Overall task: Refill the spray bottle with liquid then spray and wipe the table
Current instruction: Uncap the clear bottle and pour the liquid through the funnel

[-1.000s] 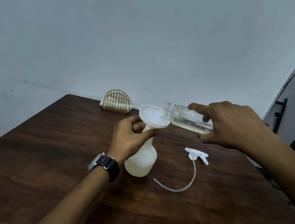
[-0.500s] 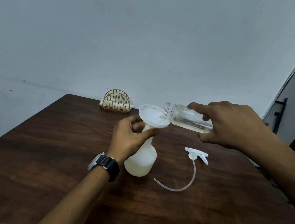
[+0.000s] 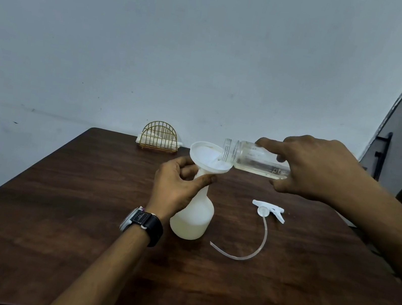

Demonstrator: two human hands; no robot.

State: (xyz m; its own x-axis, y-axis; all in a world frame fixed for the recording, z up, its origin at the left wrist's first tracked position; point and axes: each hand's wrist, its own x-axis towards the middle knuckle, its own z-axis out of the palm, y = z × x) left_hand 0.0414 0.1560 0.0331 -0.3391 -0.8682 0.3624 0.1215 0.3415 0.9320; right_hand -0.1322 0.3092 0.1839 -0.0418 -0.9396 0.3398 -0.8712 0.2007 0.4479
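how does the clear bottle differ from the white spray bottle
The clear bottle is see-through; the white spray bottle is cloudy. The clear bottle is tipped sideways in the right hand; the white spray bottle stands upright, gripped by the left hand. Both are uncapped and hold some liquid.

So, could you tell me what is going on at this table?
A person is refilling a white translucent plastic spray bottle standing on the dark wooden table. The left hand grips its neck below a white plastic funnel, while the right hand tips a clear wide-mouthed bottle, pouring liquid into the funnel. The spray bottle holds liquid only near its bottom. Its white trigger spray head with a curved tube lies apart on the table, not yet refitted.
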